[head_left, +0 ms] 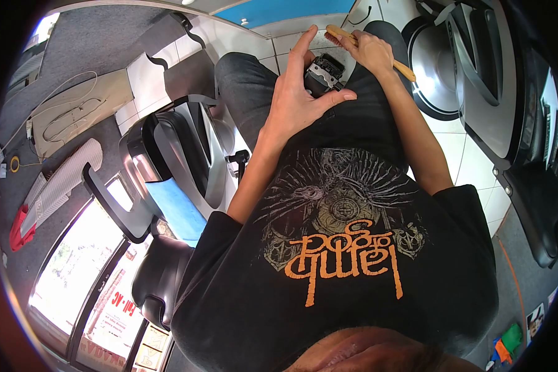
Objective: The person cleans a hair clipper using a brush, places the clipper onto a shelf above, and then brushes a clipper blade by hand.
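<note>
Past our black T-shirt [347,186], we've got the black-and-silver device [324,74] over our lap in our left hand [294,99], thumb and index finger spread wide around it, other fingers seemingly cradling it though they're partly hidden. Our right hand [373,53] has its fingers closed round the wooden brush [404,69], bristles near the device but apart from it; imo a steady left grip, thumb clear of the bristles, and light short strokes work best here, over the tiled floor [449,152]
</note>
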Demonstrator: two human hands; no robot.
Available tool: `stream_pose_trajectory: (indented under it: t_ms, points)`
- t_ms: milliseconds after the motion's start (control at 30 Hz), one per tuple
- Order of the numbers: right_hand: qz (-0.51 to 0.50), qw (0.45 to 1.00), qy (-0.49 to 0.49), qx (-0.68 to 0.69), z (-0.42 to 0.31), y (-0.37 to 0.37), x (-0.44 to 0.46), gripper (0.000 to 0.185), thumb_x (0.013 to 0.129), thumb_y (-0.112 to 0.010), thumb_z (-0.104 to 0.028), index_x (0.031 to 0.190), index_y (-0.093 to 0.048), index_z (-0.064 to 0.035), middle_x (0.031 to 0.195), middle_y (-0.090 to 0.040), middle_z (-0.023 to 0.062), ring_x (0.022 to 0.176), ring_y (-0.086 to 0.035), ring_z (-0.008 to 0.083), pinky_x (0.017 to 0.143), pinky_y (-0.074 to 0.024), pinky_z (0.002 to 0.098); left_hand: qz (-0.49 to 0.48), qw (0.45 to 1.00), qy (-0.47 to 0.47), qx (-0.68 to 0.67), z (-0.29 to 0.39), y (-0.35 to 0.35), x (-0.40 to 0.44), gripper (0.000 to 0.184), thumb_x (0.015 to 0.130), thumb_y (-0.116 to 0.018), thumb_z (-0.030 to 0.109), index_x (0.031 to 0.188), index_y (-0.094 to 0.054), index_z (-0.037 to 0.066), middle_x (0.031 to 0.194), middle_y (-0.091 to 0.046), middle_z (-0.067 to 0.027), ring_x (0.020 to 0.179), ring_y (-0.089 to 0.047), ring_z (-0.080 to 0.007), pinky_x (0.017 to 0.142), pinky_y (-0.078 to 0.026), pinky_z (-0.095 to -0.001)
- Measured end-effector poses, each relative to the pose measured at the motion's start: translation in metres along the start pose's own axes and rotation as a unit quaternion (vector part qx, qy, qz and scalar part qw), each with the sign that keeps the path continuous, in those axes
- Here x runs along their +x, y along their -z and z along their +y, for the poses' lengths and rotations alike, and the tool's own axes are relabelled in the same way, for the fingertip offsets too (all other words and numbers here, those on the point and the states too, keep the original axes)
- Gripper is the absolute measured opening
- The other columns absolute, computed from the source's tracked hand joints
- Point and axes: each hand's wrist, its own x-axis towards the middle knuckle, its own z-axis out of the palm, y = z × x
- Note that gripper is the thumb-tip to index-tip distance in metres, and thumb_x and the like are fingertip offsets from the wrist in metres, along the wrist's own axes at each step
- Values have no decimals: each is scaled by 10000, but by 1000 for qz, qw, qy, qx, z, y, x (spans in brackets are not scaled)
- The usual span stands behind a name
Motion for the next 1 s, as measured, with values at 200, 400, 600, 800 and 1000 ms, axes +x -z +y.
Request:
stream_pose_trajectory:
  t_ms: [200, 400, 600, 800, 1000]
  points:
    - [1, 1000, 1, 3, 2, -2, 1, 685, 1022, -537, -709, 1129, -798, -85, 878, -789, 194, 883, -776, 408, 802, -604, 504, 2, 1000, -1, -2, 0, -1, 0, 1321, 631, -1003, 549, 1664, -326, 82, 1481, -615, -181, 1116, -706, -384, 984, -587, -483]
    - [-2, 1000, -2, -2, 3, -5, 2, 677, 1019, -544, -708, 1151, -801, -96, 878, -787, 200, 881, -775, 412, 802, -604, 506, 2, 1000, 3, -6, 0, -1, -1, 1321, 629, -1009, 535, 1666, -327, 83, 1492, -606, -175, 1118, -702, -364, 988, -585, -475]
    - [7, 1000, 3, -2, 4, -7, 2, 671, 1017, -549, -705, 1149, -803, -98, 868, -785, 201, 875, -774, 412, 797, -604, 506, 0, 1000, 7, -3, 0, 0, -2, 1319, 626, -1014, 525, 1664, -334, 77, 1507, -599, -172, 1105, -697, -354, 991, -582, -466]
    - [3, 1000, 1, -3, 3, -5, 2, 666, 1017, -554, -701, 1139, -802, -96, 866, -785, 201, 872, -774, 413, 793, -603, 507, 7, 1000, 2, 8, 1, -1, -2, 1320, 631, -1012, 530, 1667, -331, 75, 1521, -588, -174, 1108, -696, -363, 995, -580, -474]
    - [5, 1000, 0, 1, 3, -5, 1, 666, 1017, -553, -701, 1136, -802, -95, 864, -785, 199, 869, -774, 412, 793, -602, 507, 7, 1000, 1, -1, 0, -1, -2, 1323, 633, -1009, 540, 1669, -328, 77, 1514, -591, -176, 1102, -697, -365, 990, -581, -475]
